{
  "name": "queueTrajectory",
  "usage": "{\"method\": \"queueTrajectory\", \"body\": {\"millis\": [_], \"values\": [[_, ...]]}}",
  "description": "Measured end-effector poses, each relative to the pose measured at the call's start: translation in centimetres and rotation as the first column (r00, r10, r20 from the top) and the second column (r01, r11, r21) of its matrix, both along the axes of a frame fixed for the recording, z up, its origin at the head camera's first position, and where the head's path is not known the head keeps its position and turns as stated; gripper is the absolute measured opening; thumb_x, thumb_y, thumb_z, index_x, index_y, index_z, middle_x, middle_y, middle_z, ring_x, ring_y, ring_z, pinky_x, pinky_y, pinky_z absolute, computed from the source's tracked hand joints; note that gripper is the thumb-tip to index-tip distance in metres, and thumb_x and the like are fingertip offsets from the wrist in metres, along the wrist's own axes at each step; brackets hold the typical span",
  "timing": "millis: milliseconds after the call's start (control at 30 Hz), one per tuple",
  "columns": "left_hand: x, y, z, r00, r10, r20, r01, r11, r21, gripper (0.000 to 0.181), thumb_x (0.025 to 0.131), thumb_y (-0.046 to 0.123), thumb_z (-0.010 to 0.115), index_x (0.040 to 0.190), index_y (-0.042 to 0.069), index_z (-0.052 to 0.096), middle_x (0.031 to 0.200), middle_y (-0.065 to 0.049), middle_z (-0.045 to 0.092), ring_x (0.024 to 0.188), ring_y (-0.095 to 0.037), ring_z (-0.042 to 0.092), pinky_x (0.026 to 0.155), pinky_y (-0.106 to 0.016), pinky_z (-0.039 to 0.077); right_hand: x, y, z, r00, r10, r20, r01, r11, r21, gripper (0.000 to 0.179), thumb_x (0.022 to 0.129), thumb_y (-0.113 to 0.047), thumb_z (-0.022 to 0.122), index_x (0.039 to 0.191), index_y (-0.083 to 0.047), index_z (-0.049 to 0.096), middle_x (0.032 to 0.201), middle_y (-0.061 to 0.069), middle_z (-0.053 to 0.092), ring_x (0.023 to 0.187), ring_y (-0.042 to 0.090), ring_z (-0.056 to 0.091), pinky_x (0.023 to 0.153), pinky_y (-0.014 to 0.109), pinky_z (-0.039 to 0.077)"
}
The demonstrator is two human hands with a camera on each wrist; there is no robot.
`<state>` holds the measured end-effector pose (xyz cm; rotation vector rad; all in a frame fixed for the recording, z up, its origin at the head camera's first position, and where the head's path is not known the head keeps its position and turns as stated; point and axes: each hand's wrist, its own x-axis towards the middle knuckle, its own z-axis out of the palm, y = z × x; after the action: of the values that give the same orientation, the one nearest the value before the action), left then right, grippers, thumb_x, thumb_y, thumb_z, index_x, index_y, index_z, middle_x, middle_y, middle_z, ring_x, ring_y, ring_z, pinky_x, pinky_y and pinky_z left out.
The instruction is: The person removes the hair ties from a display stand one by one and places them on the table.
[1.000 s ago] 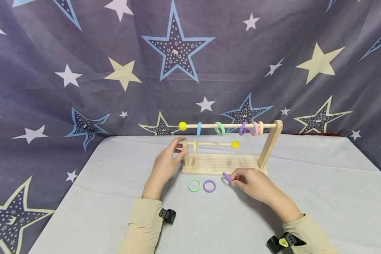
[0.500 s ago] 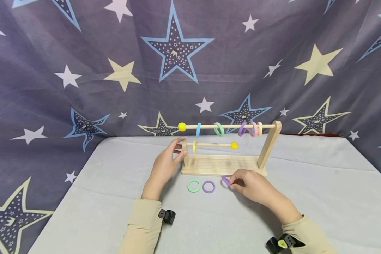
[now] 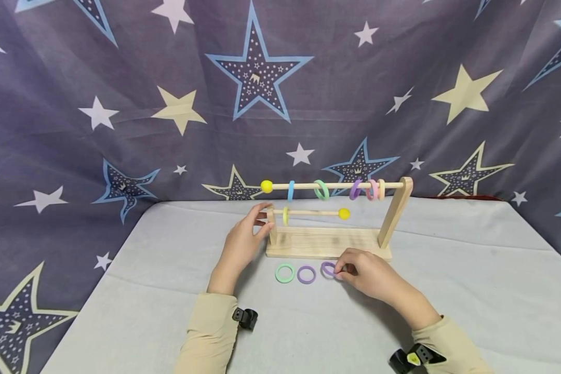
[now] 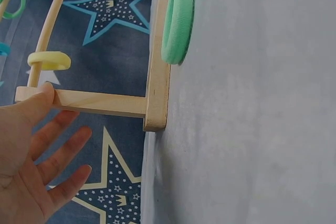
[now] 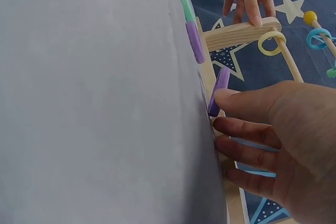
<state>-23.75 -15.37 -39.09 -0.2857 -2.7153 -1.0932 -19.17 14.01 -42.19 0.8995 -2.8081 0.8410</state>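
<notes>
My left hand (image 3: 243, 241) holds the short upright of a wooden rack (image 3: 327, 243), thumb on one side and fingers behind. The thumb shows on the upright in the left wrist view. With thumb and forefinger, my right hand (image 3: 366, 272) pinches the edge of a purple hair tie (image 3: 327, 269), low over the cloth in front of the rack's base. Left of it, a second purple hair tie (image 3: 306, 275) and a green hair tie (image 3: 284, 273) lie flat. One yellow hair tie (image 3: 285, 216) hangs on the lower rod beside my left hand.
The rack's upper rod (image 3: 304, 186) carries blue, green, purple, pink and peach hair ties. Yellow balls cap the rods' free ends, such as the lower ball (image 3: 344, 213). A star-patterned curtain (image 3: 135, 130) rises behind the pale tablecloth (image 3: 177, 228).
My right hand has lowered the purple hair tie toward the cloth, and it has tipped from slanted to nearly flat. The left hand keeps its place on the upright.
</notes>
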Motion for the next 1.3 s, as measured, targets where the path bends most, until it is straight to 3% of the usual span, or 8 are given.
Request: {"method": "queueTrajectory", "body": {"millis": [667,867,1300], "values": [[-0.16,0.21,-0.13,1.0,-0.003,0.006,0.003,1.0,0.001,0.047,0.099,0.028,0.062,0.144,0.024,0.049,0.122,-0.007,0.067,0.113,-0.027,0.063,0.093,-0.051,0.047,0.12,-0.02,-0.06,0.999,-0.04,0.026,0.04,0.999,-0.01,0.012,0.086,-0.011,0.077,0.093,-0.018,0.071,0.085,-0.013,0.06,0.073,0.004,0.053,0.063,0.025,0.046],[-0.12,0.26,0.02,1.0,-0.002,0.002,0.002,1.0,-0.006,0.047,0.099,0.028,0.063,0.143,0.024,0.049,0.122,-0.007,0.067,0.112,-0.027,0.063,0.092,-0.052,0.048,0.24,-0.19,0.16,0.996,-0.081,0.039,0.082,0.997,-0.014,0.012,0.086,-0.01,0.076,0.094,-0.018,0.072,0.089,-0.012,0.066,0.078,0.004,0.058,0.07,0.029,0.05],[0.02,0.11,0.05,1.0,0.0,-0.007,0.0,1.0,-0.003,0.047,0.099,0.027,0.063,0.143,0.023,0.049,0.121,-0.007,0.068,0.112,-0.027,0.063,0.092,-0.051,0.048,-0.12,-0.93,0.71,0.992,-0.117,-0.05,0.114,0.991,-0.066,0.009,0.087,-0.014,0.077,0.094,-0.017,0.074,0.082,-0.014,0.065,0.072,0.002,0.057,0.065,0.027,0.049]]}}
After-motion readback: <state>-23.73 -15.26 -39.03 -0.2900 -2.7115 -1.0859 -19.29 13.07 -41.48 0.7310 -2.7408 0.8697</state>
